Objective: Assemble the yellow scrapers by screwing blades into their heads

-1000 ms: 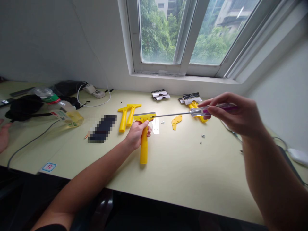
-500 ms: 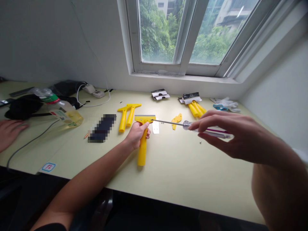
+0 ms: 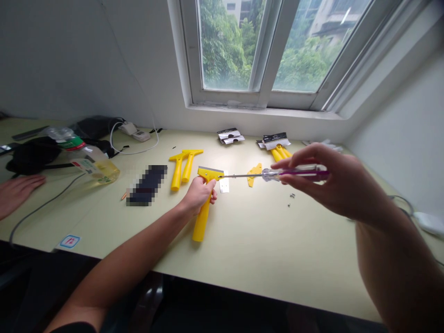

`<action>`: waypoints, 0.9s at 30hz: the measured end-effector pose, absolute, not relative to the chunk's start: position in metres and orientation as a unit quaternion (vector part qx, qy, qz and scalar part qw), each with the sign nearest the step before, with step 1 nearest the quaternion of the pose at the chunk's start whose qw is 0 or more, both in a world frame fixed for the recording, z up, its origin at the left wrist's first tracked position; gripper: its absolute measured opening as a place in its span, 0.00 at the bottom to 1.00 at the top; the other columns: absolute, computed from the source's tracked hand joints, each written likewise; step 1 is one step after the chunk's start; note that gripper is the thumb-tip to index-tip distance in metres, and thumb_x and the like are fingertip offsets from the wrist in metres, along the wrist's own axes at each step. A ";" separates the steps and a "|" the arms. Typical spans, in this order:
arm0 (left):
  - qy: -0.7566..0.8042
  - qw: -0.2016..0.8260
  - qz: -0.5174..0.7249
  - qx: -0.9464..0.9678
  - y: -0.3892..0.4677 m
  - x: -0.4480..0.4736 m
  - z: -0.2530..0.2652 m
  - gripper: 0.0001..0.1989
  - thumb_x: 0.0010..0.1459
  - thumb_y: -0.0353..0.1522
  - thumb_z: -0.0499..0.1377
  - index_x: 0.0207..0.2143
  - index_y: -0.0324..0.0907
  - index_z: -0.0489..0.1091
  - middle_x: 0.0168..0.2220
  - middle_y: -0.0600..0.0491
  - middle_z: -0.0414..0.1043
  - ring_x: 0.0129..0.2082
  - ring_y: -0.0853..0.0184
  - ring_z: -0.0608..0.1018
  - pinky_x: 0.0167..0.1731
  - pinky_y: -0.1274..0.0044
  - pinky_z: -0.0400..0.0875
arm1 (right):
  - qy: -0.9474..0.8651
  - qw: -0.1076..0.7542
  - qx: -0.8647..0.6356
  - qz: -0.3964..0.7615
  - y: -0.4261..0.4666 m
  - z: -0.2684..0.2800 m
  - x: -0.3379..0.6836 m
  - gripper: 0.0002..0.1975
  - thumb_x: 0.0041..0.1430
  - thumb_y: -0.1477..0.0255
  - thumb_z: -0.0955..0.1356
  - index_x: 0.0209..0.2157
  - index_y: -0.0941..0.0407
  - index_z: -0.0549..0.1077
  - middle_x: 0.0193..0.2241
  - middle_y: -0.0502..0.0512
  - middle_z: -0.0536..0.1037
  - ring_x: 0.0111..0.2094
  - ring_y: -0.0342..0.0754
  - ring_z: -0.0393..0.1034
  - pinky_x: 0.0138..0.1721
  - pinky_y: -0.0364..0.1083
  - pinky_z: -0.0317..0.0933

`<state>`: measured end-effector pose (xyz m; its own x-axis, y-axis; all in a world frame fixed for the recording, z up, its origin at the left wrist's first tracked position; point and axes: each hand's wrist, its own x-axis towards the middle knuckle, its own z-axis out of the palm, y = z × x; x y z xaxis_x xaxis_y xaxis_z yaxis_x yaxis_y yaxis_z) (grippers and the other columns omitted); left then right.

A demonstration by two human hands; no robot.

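My left hand (image 3: 200,195) is wrapped round the neck of a yellow scraper (image 3: 202,222), whose head carries a grey metal blade along its top edge. In my right hand (image 3: 322,178) is a screwdriver (image 3: 272,174) with a clear and purple handle, lying nearly level. Its tip meets the right end of the scraper head, at or very near a screw. Behind the scraper lies a flat metal blade (image 3: 225,185). Yellow plastic plates (image 3: 255,175) rest beneath the line of the screwdriver shaft. Small screws (image 3: 292,195) are scattered on the table below my right hand.
Two yellow scraper handles (image 3: 176,173) lie left of my left hand, beside a blurred dark object (image 3: 147,185). Carded yellow handles (image 3: 279,151) and black-and-white packaging (image 3: 231,136) sit near the wall. Farther left are a bottle (image 3: 104,167) and another person's hand (image 3: 22,192).
The scraper has tilted, its handle end swinging left and its head's right end dropping slightly. My right hand has rolled and the screwdriver has levelled out. The other person's hand has shifted slightly right.
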<state>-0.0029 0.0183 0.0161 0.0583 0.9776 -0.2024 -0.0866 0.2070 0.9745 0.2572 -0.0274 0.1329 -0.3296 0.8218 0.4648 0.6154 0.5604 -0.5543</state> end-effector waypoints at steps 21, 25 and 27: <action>0.509 0.600 0.447 0.426 0.018 -0.003 0.019 0.05 0.56 0.27 0.59 0.29 0.37 0.64 0.16 0.58 0.62 0.13 0.76 0.63 0.13 0.84 0.57 | -0.807 0.335 -0.487 -0.006 -0.037 0.135 0.256 0.18 0.61 0.65 0.66 0.52 0.50 0.63 0.40 0.58 0.75 0.37 0.55 0.74 0.37 0.53 0.70; 0.516 0.602 0.440 0.421 0.018 -0.004 0.015 0.06 0.54 0.27 0.61 0.29 0.37 0.64 0.17 0.59 0.62 0.14 0.77 0.63 0.13 0.84 0.57 | -0.838 0.350 -0.418 0.001 -0.030 0.131 0.254 0.23 0.61 0.65 0.66 0.56 0.50 0.58 0.48 0.60 0.71 0.41 0.55 0.73 0.37 0.53 0.71; 0.516 0.606 0.438 0.419 0.019 -0.004 0.013 0.06 0.54 0.27 0.61 0.29 0.36 0.65 0.18 0.58 0.62 0.15 0.77 0.64 0.13 0.85 0.57 | -0.844 0.357 -0.401 -0.006 -0.026 0.129 0.254 0.21 0.61 0.65 0.66 0.55 0.51 0.60 0.45 0.59 0.73 0.40 0.54 0.74 0.34 0.51 0.71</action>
